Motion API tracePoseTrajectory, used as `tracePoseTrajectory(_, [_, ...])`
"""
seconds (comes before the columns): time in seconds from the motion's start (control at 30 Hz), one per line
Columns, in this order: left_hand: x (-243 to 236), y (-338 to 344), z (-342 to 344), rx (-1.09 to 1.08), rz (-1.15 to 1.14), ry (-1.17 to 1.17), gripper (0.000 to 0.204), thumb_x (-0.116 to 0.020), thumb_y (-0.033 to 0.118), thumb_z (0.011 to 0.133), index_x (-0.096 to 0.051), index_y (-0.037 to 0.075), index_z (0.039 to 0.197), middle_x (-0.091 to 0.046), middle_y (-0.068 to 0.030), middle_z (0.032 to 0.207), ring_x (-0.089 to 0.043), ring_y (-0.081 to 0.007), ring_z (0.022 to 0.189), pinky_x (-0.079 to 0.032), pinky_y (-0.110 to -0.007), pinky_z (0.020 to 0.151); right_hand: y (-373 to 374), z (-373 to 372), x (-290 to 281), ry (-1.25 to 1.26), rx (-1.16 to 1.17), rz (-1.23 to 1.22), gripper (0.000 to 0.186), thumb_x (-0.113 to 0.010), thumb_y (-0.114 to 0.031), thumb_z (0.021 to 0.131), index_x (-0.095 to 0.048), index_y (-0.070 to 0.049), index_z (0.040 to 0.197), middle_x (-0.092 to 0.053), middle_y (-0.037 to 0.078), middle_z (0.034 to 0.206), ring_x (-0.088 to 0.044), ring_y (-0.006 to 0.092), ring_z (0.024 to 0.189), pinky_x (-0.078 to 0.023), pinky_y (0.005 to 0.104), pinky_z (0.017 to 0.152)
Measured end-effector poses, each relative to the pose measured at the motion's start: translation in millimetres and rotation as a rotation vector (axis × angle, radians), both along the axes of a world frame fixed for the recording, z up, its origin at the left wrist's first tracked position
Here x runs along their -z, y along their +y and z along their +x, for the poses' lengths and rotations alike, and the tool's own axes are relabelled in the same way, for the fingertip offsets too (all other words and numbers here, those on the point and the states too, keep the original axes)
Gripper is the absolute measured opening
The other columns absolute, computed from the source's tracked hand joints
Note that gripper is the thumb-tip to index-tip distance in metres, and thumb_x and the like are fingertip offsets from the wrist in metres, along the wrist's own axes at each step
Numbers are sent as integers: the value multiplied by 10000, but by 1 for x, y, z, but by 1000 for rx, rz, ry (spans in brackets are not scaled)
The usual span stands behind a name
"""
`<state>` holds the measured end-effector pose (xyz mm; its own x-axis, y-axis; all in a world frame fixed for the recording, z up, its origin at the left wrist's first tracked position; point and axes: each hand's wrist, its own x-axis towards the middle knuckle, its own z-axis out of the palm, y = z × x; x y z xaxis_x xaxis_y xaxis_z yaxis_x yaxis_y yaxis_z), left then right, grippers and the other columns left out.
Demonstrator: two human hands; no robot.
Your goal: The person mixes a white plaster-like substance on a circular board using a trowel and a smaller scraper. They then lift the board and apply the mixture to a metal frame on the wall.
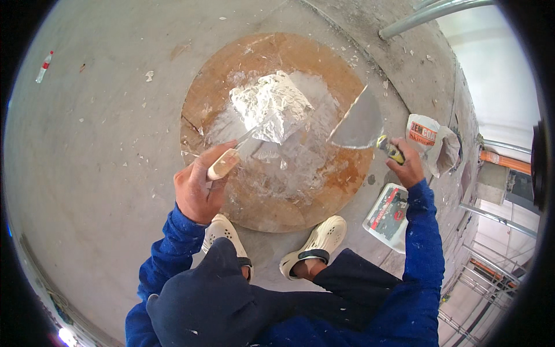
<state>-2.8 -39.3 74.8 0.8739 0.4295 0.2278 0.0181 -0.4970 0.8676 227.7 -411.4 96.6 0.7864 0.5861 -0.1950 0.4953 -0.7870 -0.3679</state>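
My left hand (199, 188) grips a wooden-handled tool (224, 163), whose thin metal blade points up and right toward a white, lumpy pile of plaster-like material (270, 103). My right hand (406, 165) holds a wide putty knife (358, 124) by its yellow-and-black handle, with the grey blade raised to the right of the pile. Under both tools lies a round, brown wooden board (217, 69), smeared with pale residue around the pile.
At the right sit a paper sack (442, 151) and a white tub (376, 220). Metal scaffold tubes (413, 20) stand at the right edge. A plastic bottle (43, 66) lies on the concrete floor (98, 144). My clog-shod feet (312, 243) are at the board's near edge.
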Motion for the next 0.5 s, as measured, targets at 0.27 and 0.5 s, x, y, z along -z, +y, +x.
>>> tracePoseTrajectory(0.27, [7,6,-27,-116,-37,109,208,-614,41,798,-554,23,996,-652,-125,988,-655,-248,830,-496,-290,718,-47,-41,88,277,88,-155,375,-656,-153,653,-540,-80,1001,-616,155,889,-596,338,834,-464,369,735])
tracePoseTrajectory(0.5, [3,3,-27,-102,-35,135,224,-614,39,801,-539,8,1010,-651,-134,989,-652,-222,831,-488,-281,735,-34,-33,106,262,-6,-75,449,-659,-250,679,-560,-61,1073,-614,173,974,-585,340,904,-456,371,789])
